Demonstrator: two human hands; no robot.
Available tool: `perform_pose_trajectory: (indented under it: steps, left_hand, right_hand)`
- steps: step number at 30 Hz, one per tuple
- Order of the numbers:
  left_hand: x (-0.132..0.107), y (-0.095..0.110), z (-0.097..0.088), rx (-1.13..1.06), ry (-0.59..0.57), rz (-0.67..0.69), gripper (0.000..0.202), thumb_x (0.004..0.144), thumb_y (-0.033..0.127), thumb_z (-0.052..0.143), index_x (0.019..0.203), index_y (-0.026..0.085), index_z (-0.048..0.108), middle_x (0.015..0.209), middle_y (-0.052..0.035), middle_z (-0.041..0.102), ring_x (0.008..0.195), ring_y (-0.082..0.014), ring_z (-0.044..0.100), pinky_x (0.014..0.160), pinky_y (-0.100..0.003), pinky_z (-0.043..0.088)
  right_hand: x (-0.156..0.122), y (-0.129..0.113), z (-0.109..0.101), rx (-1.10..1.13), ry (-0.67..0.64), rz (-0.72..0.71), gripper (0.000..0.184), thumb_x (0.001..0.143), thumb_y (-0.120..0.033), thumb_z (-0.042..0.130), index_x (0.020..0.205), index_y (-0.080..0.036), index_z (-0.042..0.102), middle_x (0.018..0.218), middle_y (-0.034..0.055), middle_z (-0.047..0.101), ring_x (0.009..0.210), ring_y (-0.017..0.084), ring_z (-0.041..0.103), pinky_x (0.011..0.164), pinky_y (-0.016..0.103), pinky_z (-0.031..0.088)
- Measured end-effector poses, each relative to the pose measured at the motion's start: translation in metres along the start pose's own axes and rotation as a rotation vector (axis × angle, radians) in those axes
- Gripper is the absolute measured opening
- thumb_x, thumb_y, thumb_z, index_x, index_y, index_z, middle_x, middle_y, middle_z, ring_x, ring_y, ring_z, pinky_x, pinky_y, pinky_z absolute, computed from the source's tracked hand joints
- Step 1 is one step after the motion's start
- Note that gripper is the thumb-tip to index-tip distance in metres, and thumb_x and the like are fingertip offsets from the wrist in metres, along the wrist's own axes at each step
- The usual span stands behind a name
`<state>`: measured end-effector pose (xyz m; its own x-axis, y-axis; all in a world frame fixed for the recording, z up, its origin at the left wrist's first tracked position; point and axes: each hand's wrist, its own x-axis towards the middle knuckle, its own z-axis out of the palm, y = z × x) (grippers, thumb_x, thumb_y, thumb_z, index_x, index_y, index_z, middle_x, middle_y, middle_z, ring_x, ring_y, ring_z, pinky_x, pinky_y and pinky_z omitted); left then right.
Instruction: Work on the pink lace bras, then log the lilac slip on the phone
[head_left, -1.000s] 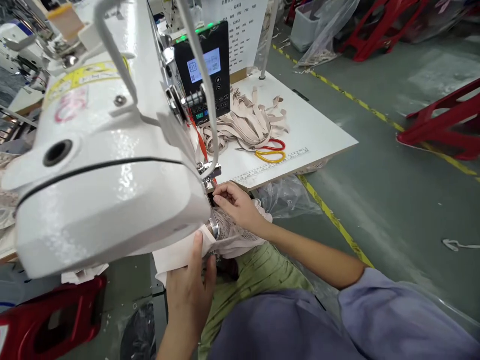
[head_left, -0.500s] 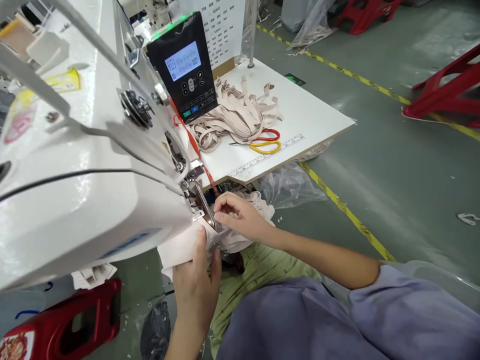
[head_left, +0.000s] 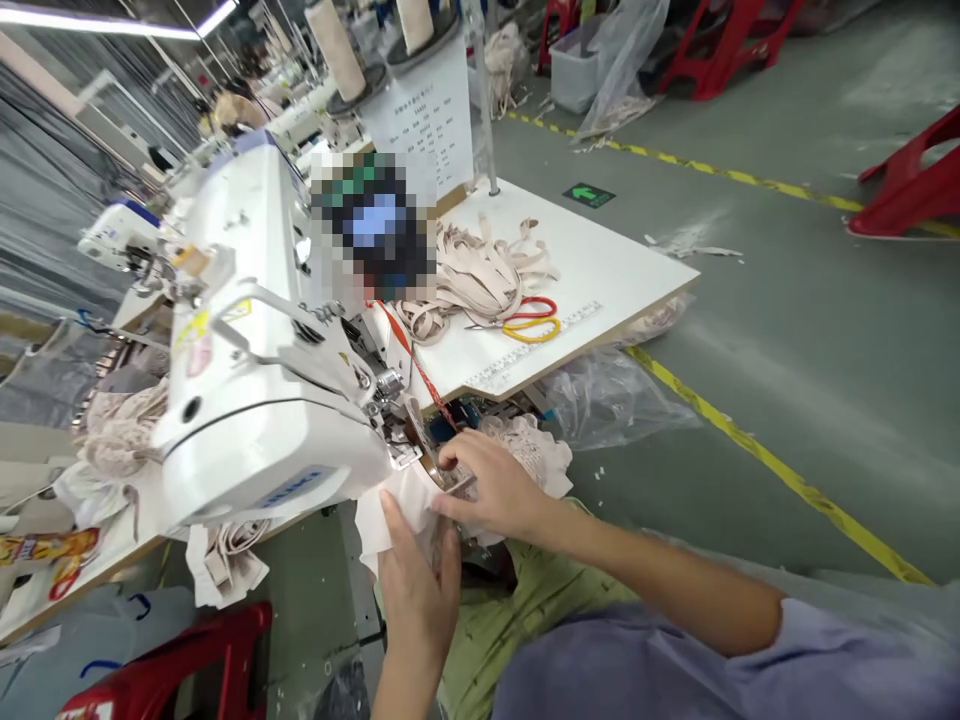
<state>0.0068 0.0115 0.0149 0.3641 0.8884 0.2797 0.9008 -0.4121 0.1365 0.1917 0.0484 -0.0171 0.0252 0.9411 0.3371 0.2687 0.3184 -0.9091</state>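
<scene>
A white sewing machine (head_left: 255, 370) stands on a white table (head_left: 630, 270). A pale pink and lace fabric piece (head_left: 525, 455) lies under its needle area. My left hand (head_left: 416, 590) lies on the pink fabric just below the needle, fingers pressed on the cloth. My right hand (head_left: 491, 490) pinches the fabric edge right beside the presser foot (head_left: 427, 455), thumb and fingers closed on it. A red thread (head_left: 412, 360) runs down toward the needle.
Beige elastic strips (head_left: 480, 275) are piled on the table by red and yellow scissors (head_left: 529, 318). The machine's control panel (head_left: 373, 225) is blurred. A red stool (head_left: 180, 665) sits low left. More red stools (head_left: 904, 190) stand on the grey floor beyond yellow tape lines (head_left: 765, 465).
My head has pulled back and tilted up, so more of the room shows. My hands stay at the needle; the right hand has shifted slightly down along the fabric.
</scene>
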Motion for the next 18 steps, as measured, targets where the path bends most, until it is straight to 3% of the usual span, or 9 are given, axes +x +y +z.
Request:
perform_pose_trajectory:
  steps: [3, 6, 9, 11, 14, 16, 18]
  left_hand:
    - [-0.015, 0.019, 0.009, 0.066, 0.066, 0.038, 0.085, 0.098, 0.034, 0.053, 0.159, 0.004, 0.002, 0.13, -0.031, 0.055, 0.103, -0.0371, 0.065, 0.072, -0.042, 0.056]
    - [-0.039, 0.048, 0.019, 0.061, 0.082, 0.119, 0.087, 0.097, 0.031, 0.055, 0.159, 0.001, 0.002, 0.146, -0.0323, 0.04, 0.126, -0.0385, 0.053, 0.092, -0.045, 0.053]
    - [-0.063, 0.07, 0.024, -0.15, -0.044, 0.12, 0.087, 0.097, 0.032, 0.054, 0.16, 0.004, 0.001, 0.151, -0.0294, 0.034, 0.139, -0.0366, 0.041, 0.103, -0.046, 0.049]
    - [-0.07, 0.074, 0.02, -0.418, -0.206, 0.058, 0.087, 0.097, 0.032, 0.053, 0.16, 0.011, -0.003, 0.145, -0.024, 0.046, 0.132, -0.0302, 0.051, 0.099, -0.041, 0.053]
    - [-0.067, 0.066, 0.008, -0.754, -0.408, -0.035, 0.078, 0.098, 0.026, 0.052, 0.159, 0.025, 0.004, 0.116, -0.0071, 0.068, 0.097, -0.0144, 0.069, 0.067, -0.019, 0.057]
    - [-0.059, 0.057, -0.002, -0.757, -0.377, -0.029, 0.062, 0.098, 0.022, 0.052, 0.153, 0.029, 0.025, 0.102, -0.0013, 0.07, 0.086, -0.0103, 0.068, 0.061, -0.015, 0.054]
    - [-0.048, 0.049, -0.011, -0.655, -0.246, 0.014, 0.045, 0.098, 0.021, 0.053, 0.142, 0.028, 0.043, 0.099, -0.0013, 0.068, 0.088, -0.01, 0.066, 0.071, -0.017, 0.055]
  right_hand:
    - [-0.016, -0.002, 0.002, 0.004, -0.049, 0.055, 0.035, 0.084, -0.045, 0.071, 0.098, -0.017, 0.056, 0.092, -0.0005, 0.061, 0.09, 0.018, 0.057, 0.112, 0.047, 0.021]
    - [-0.035, -0.003, -0.004, 0.186, -0.121, 0.197, 0.024, 0.092, -0.039, 0.059, 0.093, -0.015, 0.06, 0.091, 0.0034, 0.062, 0.087, 0.019, 0.056, 0.094, 0.038, 0.038]
    - [-0.052, -0.006, -0.018, 0.351, -0.102, 0.252, 0.03, 0.098, -0.039, 0.051, 0.085, -0.014, 0.061, 0.089, 0.0055, 0.059, 0.087, 0.017, 0.054, 0.078, 0.029, 0.04]
    - [-0.059, -0.008, -0.029, 0.362, -0.081, 0.249, 0.036, 0.099, -0.041, 0.05, 0.078, -0.013, 0.058, 0.082, 0.0043, 0.055, 0.082, 0.015, 0.051, 0.075, 0.027, 0.038]
    - [-0.065, -0.011, -0.044, 0.368, -0.113, 0.273, 0.034, 0.098, -0.038, 0.051, 0.078, -0.012, 0.059, 0.079, 0.0031, 0.052, 0.077, 0.013, 0.049, 0.072, 0.025, 0.037]
    - [-0.068, -0.014, -0.05, 0.379, -0.156, 0.301, 0.031, 0.098, -0.035, 0.051, 0.081, -0.012, 0.062, 0.08, 0.003, 0.054, 0.076, 0.013, 0.05, 0.07, 0.025, 0.037]
    - [-0.07, -0.017, -0.054, 0.391, -0.189, 0.321, 0.028, 0.097, -0.033, 0.052, 0.083, -0.012, 0.063, 0.081, 0.0028, 0.055, 0.075, 0.012, 0.051, 0.069, 0.024, 0.037]
